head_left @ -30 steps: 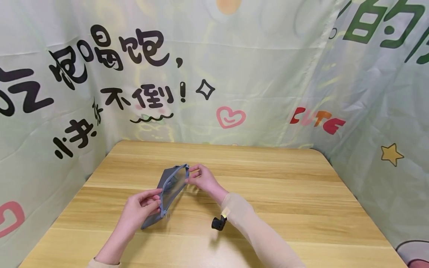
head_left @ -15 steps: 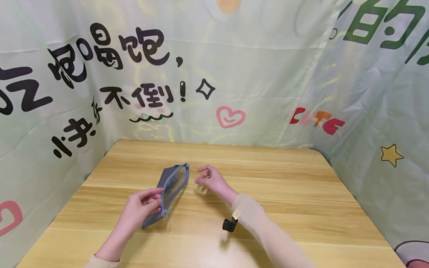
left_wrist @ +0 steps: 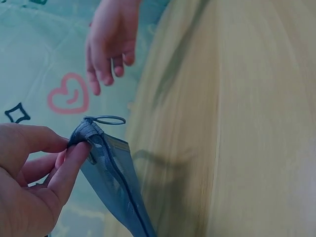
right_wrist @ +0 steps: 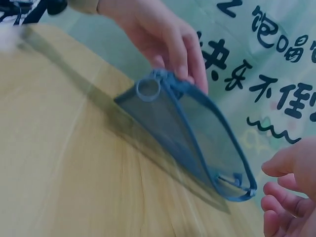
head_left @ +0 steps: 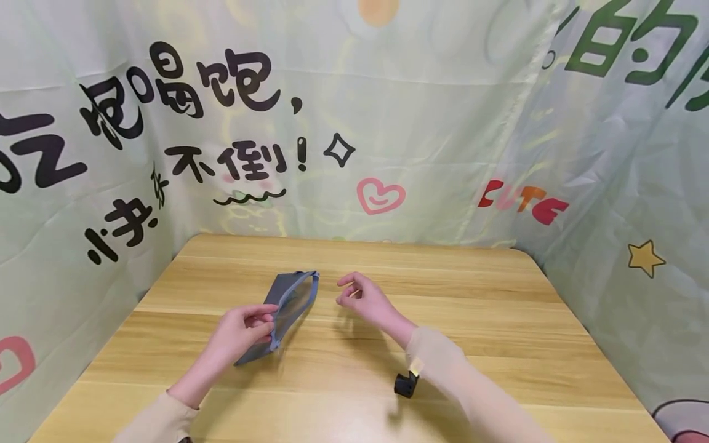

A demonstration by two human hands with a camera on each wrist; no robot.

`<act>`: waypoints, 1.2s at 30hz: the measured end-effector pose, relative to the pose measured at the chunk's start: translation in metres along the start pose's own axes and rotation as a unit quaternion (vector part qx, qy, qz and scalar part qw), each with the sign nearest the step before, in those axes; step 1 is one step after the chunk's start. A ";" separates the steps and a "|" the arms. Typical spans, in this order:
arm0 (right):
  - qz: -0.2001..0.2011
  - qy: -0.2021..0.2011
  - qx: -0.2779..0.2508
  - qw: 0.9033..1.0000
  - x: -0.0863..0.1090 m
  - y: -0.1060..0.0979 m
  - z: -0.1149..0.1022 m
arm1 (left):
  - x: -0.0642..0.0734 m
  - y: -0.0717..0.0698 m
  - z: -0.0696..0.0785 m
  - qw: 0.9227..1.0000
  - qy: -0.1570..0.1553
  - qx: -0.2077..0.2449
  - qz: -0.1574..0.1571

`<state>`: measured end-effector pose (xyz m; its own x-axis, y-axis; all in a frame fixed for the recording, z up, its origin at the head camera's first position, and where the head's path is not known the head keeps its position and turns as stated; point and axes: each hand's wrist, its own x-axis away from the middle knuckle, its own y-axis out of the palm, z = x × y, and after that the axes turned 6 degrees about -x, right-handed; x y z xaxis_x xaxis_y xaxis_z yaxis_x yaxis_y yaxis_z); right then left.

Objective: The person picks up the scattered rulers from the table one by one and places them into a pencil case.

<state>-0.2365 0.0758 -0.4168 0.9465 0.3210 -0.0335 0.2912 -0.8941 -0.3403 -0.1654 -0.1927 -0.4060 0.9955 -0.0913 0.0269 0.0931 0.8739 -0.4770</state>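
Observation:
A blue-grey zip pouch (head_left: 288, 311) with see-through sides stands tilted over the table, its zipped mouth spread wide. My left hand (head_left: 240, 329) pinches the near end of that mouth between thumb and fingers. In the right wrist view, a ring (right_wrist: 148, 90) hangs at the held end, and a small dark piece (right_wrist: 229, 181) shows near the far corner; I cannot tell what it is. Apart from the pouch, just right of its far end, my right hand (head_left: 368, 300) hovers with loosely bent fingers and nothing in them.
A wooden table (head_left: 471, 307) lies beneath both hands. Printed cloth (head_left: 432, 135) hangs behind it and along both sides. A small black camera (head_left: 406, 384) juts from the right sleeve.
My right hand has let go of the pouch's far end and drawn away to the right. The left hand still holds the pouch, which has shifted slightly right.

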 end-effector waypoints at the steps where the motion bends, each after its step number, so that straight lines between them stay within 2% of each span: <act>1: -0.002 0.000 -0.003 1.000 0.003 -0.002 -0.001 | -0.002 0.001 0.000 1.000 0.007 -0.007 -0.001; 6: -0.020 -0.007 -0.014 1.000 0.018 -0.014 0.001 | -0.010 0.004 -0.003 0.999 0.041 -0.030 -0.011; 11: -0.041 -0.017 -0.002 0.999 0.030 -0.026 0.007 | -0.015 0.007 -0.005 0.998 0.051 -0.040 -0.023; 16: -0.033 -0.026 0.016 0.999 0.041 -0.038 0.015 | -0.021 0.011 -0.007 0.995 0.067 -0.056 -0.038; 24: -0.034 -0.033 0.044 0.998 0.058 -0.059 0.025 | -0.034 0.026 -0.019 0.985 0.115 -0.105 -0.077; 28: -0.027 -0.029 0.057 0.998 0.062 -0.065 0.024 | -0.043 0.033 -0.022 0.980 0.122 -0.128 -0.087; 36: -0.035 -0.031 0.065 0.997 0.062 -0.068 0.015 | -0.059 0.043 -0.025 0.977 0.115 -0.156 -0.092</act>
<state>-0.1995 0.1614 -0.4098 0.9131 0.4031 -0.0619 0.3317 -0.8224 -0.4623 -0.2207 -0.1613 -0.4500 0.9279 -0.3701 -0.0440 0.2238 0.6476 -0.7283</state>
